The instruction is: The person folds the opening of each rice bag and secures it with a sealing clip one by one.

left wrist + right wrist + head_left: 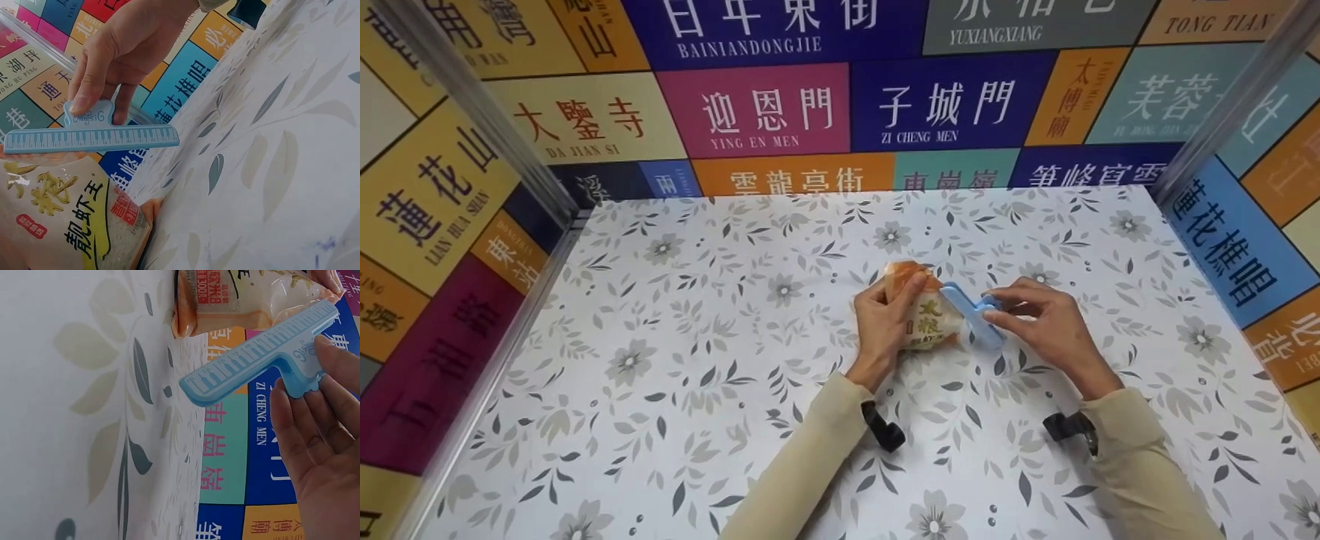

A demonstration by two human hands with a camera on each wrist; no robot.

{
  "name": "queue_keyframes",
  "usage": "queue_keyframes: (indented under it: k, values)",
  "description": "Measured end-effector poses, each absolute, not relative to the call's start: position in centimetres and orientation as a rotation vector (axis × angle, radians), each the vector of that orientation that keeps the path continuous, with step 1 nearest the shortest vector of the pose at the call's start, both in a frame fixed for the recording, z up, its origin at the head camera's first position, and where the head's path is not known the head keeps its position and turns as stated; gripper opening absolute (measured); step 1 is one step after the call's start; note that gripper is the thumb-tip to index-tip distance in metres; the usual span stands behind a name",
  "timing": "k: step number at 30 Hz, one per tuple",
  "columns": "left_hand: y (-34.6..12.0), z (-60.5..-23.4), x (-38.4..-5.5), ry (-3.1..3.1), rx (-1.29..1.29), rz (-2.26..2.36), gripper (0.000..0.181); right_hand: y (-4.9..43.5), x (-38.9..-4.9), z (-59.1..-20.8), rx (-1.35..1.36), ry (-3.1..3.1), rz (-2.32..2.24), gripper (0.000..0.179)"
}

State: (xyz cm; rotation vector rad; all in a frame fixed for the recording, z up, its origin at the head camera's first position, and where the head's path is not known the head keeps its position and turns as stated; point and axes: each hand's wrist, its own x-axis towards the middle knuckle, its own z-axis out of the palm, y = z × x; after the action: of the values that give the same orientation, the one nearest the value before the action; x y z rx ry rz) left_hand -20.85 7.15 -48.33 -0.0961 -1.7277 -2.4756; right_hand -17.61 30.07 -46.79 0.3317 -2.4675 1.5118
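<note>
My left hand (880, 315) grips a food bag (934, 319) by its left side, the thumb across its orange end. Gold and black characters mark the bag, and grains show through its clear part in the left wrist view. A light blue sealing clip (259, 354) with a piano-key pattern is pinched by its handle between the thumb and fingers of my right hand (1039, 307). The clip lies along the bag's right edge in the head view. Whether its jaws are around the bag's edge, I cannot tell. My left hand is out of sight in both wrist views.
A table (660, 420) with a grey leaf and flower print lies under both hands. Panels (765, 109) with colourful Chinese signs stand along its back and sides, joined by clear corner strips. Each wrist carries a black band with a small device (883, 427).
</note>
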Motion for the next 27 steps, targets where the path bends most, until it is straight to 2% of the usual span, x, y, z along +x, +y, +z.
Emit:
queue_keyframes:
  k: [6, 13, 27]
  values:
    - [7.06, -48.44, -20.74, -1.737, -0.133, -2.447, 0.021, 30.09, -17.64, -47.04, 0.324, -2.509, 1.479, 0.032]
    - [7.06, -48.63, -20.79, -1.727, -0.165, -2.426, 0.02, 29.92, -17.41, -46.82, 0.326, -2.455, 1.522, 0.024]
    - [7.13, -48.43, -21.0, -1.71, -0.136, -2.426, 0.017, 29.71, -17.48, -47.05, 0.347, -2.387, 1.386, 0.026]
